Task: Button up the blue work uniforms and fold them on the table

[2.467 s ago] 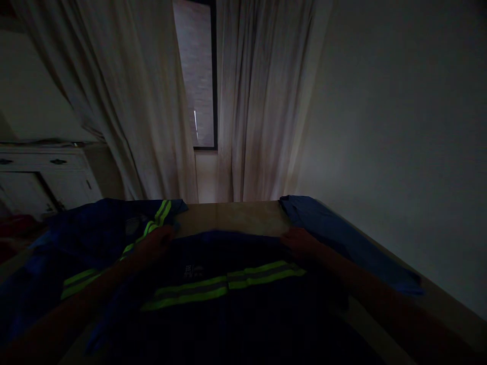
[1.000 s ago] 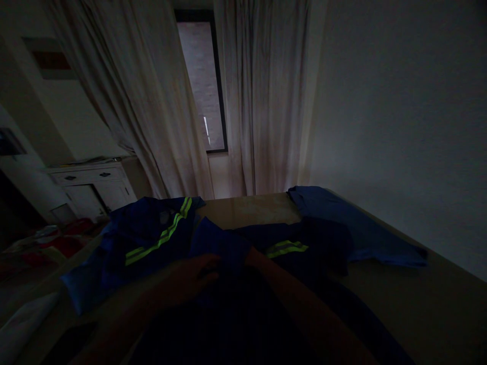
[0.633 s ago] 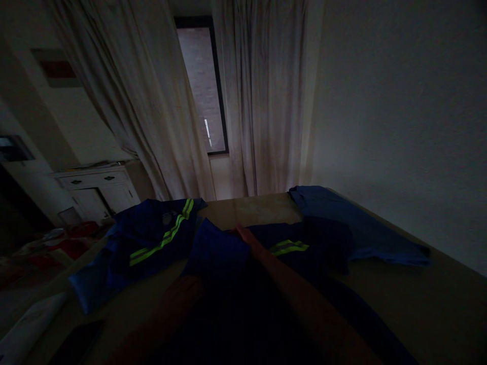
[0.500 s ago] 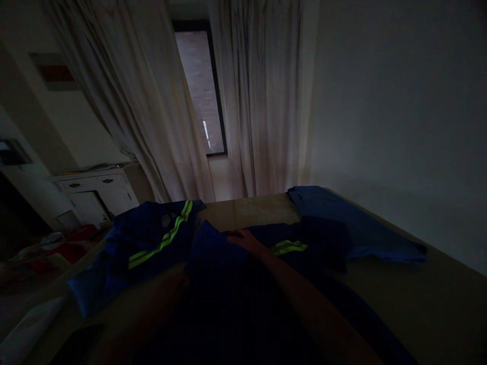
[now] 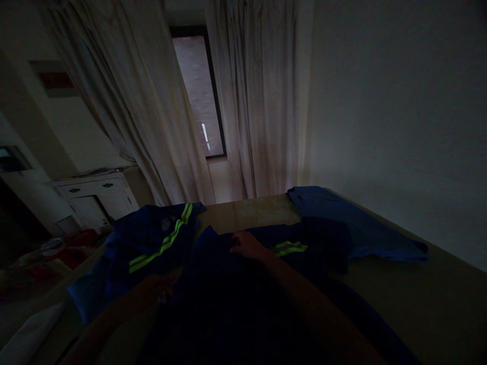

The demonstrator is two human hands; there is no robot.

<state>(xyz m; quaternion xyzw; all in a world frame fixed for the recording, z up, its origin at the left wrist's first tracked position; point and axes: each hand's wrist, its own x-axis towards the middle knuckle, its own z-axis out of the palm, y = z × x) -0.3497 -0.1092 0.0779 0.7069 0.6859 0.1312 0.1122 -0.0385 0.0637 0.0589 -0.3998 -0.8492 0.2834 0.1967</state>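
Observation:
A dark blue work garment (image 5: 228,299) with a yellow-green reflective stripe (image 5: 291,248) lies spread on the table (image 5: 418,304) in front of me. My right hand (image 5: 245,244) rests on its far folded part, fingers curled down onto the cloth. My left hand (image 5: 154,289) is at the garment's left edge; the dim light hides its fingers. A second blue garment with reflective stripes (image 5: 148,243) lies bunched at the left.
A plain blue cloth (image 5: 353,228) lies at the table's far right near the wall. Pale curtains (image 5: 251,101) frame a dark window (image 5: 196,96). A white cabinet (image 5: 95,195) stands at left, with red things (image 5: 68,251) below it.
The garment's left side has been folded across its middle, hiding most of the stripe. My right hand stayed on the fold; my left hand drew back to the left edge.

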